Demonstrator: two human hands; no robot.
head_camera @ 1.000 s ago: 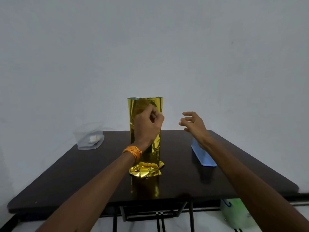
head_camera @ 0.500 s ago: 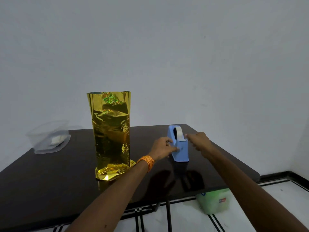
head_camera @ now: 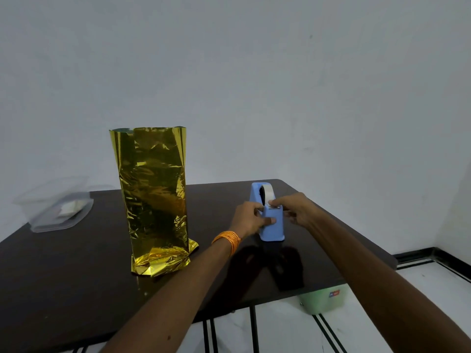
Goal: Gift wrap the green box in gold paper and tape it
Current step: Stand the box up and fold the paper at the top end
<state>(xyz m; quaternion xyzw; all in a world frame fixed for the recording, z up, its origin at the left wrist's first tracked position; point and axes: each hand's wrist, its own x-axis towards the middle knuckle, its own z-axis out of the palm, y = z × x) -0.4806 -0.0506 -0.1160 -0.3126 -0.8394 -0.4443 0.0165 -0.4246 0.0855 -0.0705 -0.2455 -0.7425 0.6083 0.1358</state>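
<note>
Two hands on one blue tape dispenser (head_camera: 272,226), to the right of one upright wrapped box.
The left hand (head_camera: 248,220) grips the dispenser's side, thumb across its near face. The right hand (head_camera: 295,212) pinches the tape (head_camera: 267,191) at the cutter edge. The green box (head_camera: 122,130), sheathed in gold paper (head_camera: 155,200) open at the top, stands left of centre on the counter (head_camera: 76,289). One clear plastic container (head_camera: 56,207) sits at the far left.
</note>
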